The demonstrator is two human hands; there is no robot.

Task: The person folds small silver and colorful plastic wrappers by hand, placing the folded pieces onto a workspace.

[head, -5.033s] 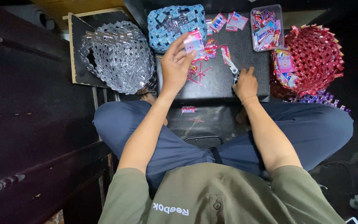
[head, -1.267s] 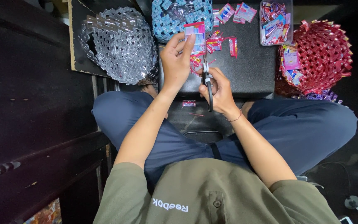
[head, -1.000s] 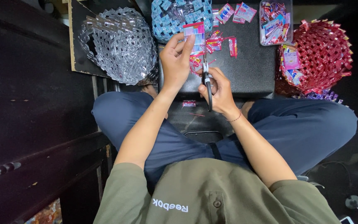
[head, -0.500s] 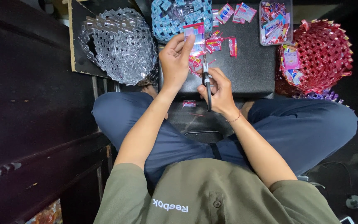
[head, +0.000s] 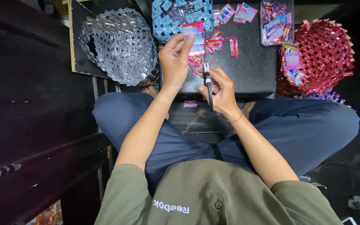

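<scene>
Your left hand [head: 175, 58] pinches wrapper [head: 193, 36] upper centre, right hand [head: 221, 89] gripping scissors [head: 207, 81] w/ blades v. close to fingertips — slip = nick, imo.

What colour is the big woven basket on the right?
The woven basket is red, seen in the head view.

A silver woven basket [head: 119, 43] sits on a dark board [head: 76, 50] off to my left, with a blue woven basket [head: 176, 16] just beside it. To my right a red woven basket [head: 326, 54] holds a few wrappers, near a clear tub [head: 276, 21] of wrappers on the black table [head: 255, 71]. My legs are crossed in blue trousers [head: 313, 129].
</scene>
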